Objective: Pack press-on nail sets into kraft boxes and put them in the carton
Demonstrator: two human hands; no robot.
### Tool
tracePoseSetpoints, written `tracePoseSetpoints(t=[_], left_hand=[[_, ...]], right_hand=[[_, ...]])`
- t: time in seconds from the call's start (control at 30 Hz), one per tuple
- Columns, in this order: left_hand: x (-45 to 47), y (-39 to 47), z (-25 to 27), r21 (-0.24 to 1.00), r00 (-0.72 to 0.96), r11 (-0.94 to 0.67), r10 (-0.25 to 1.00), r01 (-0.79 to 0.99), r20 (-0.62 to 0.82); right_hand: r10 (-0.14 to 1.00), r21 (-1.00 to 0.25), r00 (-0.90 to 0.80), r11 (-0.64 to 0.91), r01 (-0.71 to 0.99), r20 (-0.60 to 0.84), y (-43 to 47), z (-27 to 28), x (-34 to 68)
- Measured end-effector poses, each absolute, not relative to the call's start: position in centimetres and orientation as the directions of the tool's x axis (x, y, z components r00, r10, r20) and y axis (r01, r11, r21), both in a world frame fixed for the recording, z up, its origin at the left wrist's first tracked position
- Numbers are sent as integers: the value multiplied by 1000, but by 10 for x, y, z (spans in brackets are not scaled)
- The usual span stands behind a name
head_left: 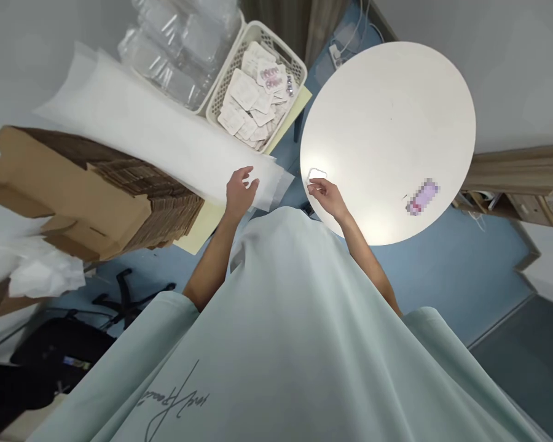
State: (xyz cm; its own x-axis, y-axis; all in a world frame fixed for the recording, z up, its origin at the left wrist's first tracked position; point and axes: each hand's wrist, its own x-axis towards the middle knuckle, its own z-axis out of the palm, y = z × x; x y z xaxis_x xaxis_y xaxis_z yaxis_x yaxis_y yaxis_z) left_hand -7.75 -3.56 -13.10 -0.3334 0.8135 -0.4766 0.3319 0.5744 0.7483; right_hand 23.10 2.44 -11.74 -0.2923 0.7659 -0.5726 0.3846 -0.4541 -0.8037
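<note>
My left hand hovers at the edge of the white sheets, thumb and fingers apart, with nothing in it. Over the near left rim of the round white table, my right hand has its fingers bent at a small white card. The fingers cover the card's near edge and appear to pinch it. Beyond my left hand stands a white plastic basket heaped with white cards, some bearing rows of pink pieces.
Clear plastic packs fill another basket at the upper left. Folded brown cardboard boxes stand on the left. A blurred-out purple object lies on the table's right side. A black chair base and a power strip are on the floor.
</note>
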Motion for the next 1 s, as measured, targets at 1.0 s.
tracePoseSetpoints(t=[1.0], left_hand=[[-155,-62,-185,493,-370,550,829,674,-420]], right_hand=[[695,-824,-497,-253,508,-520,23,-112,106]])
